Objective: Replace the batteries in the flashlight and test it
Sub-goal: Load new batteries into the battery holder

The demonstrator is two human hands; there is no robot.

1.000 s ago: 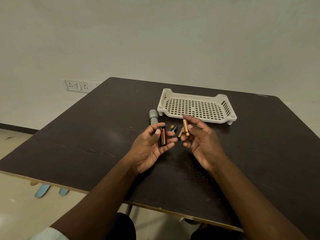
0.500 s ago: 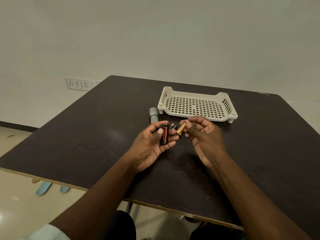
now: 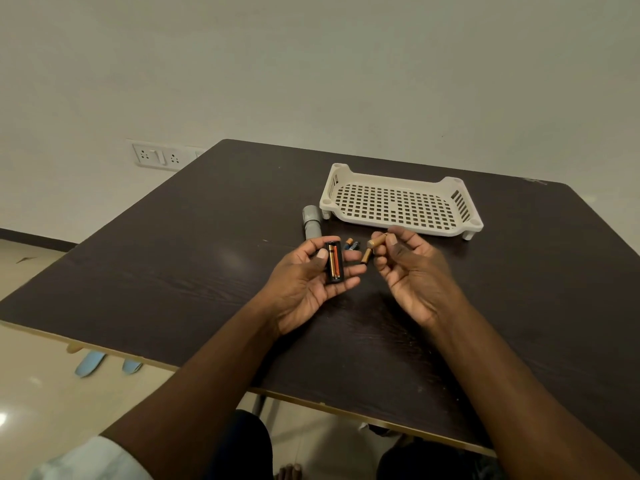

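Flashlight body lies opened on the table. The left hand grasps the battery holder, partly loaded; the right hand pinches a gold battery. Loading, closing and testing remain.

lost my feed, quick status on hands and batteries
Left hand holds battery holder, cells seated. Right hand pinches gold battery. Spare batteries and flashlight body on table. Nothing in the way.
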